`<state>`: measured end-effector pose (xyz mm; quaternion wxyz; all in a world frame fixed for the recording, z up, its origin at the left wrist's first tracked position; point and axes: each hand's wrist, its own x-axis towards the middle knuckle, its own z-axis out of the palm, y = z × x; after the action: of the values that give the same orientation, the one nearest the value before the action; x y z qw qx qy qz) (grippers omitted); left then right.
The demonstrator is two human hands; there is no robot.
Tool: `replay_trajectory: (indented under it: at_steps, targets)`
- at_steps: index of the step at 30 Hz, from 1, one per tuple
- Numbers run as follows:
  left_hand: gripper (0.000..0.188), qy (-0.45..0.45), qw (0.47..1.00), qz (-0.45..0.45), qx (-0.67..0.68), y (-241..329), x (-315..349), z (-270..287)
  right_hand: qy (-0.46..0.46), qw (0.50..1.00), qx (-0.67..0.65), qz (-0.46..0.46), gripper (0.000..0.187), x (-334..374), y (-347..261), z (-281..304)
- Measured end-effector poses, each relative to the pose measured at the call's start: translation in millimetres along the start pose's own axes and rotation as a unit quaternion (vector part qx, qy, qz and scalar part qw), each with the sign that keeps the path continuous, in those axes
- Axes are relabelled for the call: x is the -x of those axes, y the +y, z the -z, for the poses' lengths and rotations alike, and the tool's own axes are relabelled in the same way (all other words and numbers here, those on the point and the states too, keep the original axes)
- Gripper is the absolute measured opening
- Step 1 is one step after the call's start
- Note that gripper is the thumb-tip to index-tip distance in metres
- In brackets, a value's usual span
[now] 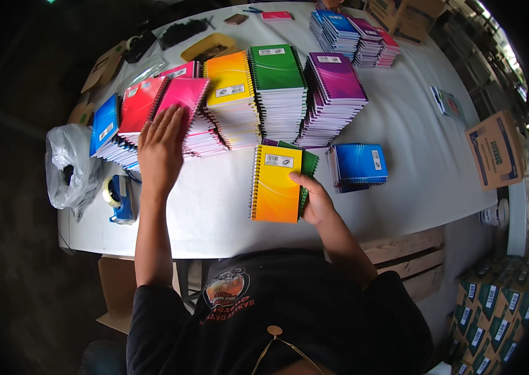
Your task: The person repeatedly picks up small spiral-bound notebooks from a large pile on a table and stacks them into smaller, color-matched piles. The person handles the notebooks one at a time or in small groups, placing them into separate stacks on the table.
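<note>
Around my yellow notebook (275,194): tape dispenser (122,201), 9 o'clock; blue notebooks (357,161), toward 3; tall notebook stacks (282,115), blocking 11 to 1. Yellow notebook: over the table (220,219), long axis 12–6, spiral at 9; green notebook (310,164) behind. My right hand (317,203): closed on both, thumb atop. My left hand (161,147): fingers extended on pink notebook (190,94), 10 to 11; thumb hidden, grip cannot be told.

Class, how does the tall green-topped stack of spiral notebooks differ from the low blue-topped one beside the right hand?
The green-topped stack of spiral notebooks rises far higher than the low blue-topped stack of spiral notebooks. The green-topped stack stands farther from the person, the blue-topped stack nearer. Both carry a white label on top and rest on the white-covered table.
</note>
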<state>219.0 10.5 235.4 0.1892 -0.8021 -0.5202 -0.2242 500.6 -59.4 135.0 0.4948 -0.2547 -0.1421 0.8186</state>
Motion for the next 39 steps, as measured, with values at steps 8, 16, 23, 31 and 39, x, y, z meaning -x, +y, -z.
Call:
replay_trajectory:
  at_steps: [8,16,23,31,39]
  targets:
    - [0.057,-0.125,0.966,-0.134,0.180,115.1,32.2,36.8,-0.057,0.992,-0.085,0.068,0.066,-6.6,22.7,-15.9]
    - [0.053,0.014,0.985,0.077,-0.153,-35.9,1.8,11.6,0.009,1.000,-0.023,0.018,0.038,-2.1,17.7,-11.8]
    - [0.018,0.165,0.676,0.301,0.653,28.7,35.2,29.5,-0.024,0.997,-0.018,0.078,0.063,-3.5,34.6,-11.4]
    - [0.051,0.057,0.965,0.203,0.153,-9.2,30.4,24.3,-0.001,0.992,0.076,0.105,0.048,-5.8,37.2,-24.6]
    - [0.037,-0.024,0.975,0.219,-0.017,-139.3,34.7,32.8,0.028,0.995,-0.077,0.055,0.044,2.6,48.5,-24.2]
